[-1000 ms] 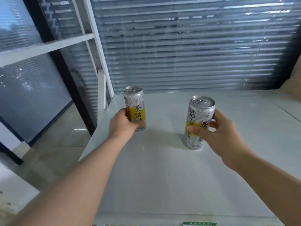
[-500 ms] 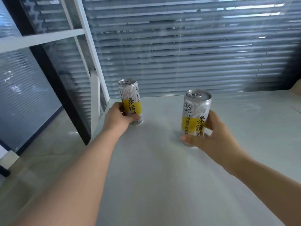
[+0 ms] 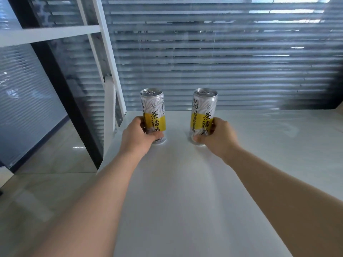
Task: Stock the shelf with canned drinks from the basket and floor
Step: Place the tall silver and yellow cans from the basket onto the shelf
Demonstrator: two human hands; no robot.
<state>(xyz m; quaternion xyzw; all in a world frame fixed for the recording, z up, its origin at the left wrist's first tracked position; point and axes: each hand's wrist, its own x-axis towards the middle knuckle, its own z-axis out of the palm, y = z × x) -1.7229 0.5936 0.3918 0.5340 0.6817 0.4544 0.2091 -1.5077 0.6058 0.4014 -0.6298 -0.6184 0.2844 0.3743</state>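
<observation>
Two tall silver-and-yellow cans stand upright near the back of the white shelf (image 3: 185,182), in the middle of the frame, apart from each other. The left hand (image 3: 138,137) has its fingers wrapped around the lower part of the left can (image 3: 153,112); the right hand (image 3: 217,140) grips the right can (image 3: 203,112) the same way. Grey blinds (image 3: 222,62) fill the upper frame
</observation>
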